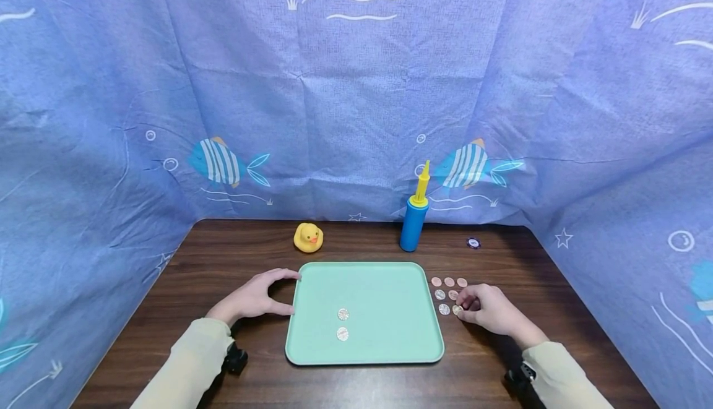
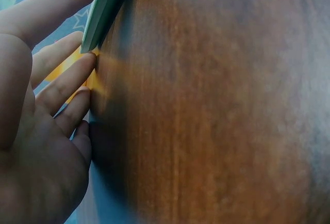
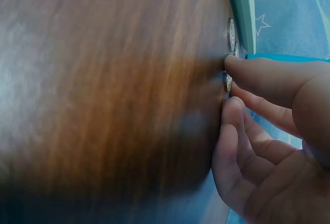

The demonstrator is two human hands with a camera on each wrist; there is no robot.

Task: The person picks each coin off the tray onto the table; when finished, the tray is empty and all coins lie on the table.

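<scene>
A mint-green tray [image 1: 384, 297] lies on the table, with two silvery coins, an upper coin [image 1: 343, 314] and a lower coin [image 1: 342, 334], on its left half. At the tray's left edge rests my left hand [image 1: 257, 297], thumb and fingers spread apart, fingertips at the rim. In the left wrist view those fingers [image 2: 67, 82] are loosely extended beside the tray's side [image 2: 98, 20]. My right hand [image 1: 490, 310] pinches a gold-toned coin [image 1: 457, 310] at table level, thumb and forefinger at its edge. The right wrist view has that coin [image 3: 227, 82] edge-on just below the thumb tip.
Coppery coins [image 1: 449, 282] and silvery coins [image 1: 444, 309] lie in short rows right of the tray. Behind stand a yellow rubber duck [image 1: 308, 237] and a blue hand pump [image 1: 414, 223] with a yellow nozzle. A dark poker chip [image 1: 473, 243] lies back right. Blue cloth [image 1: 356, 118] surrounds the table.
</scene>
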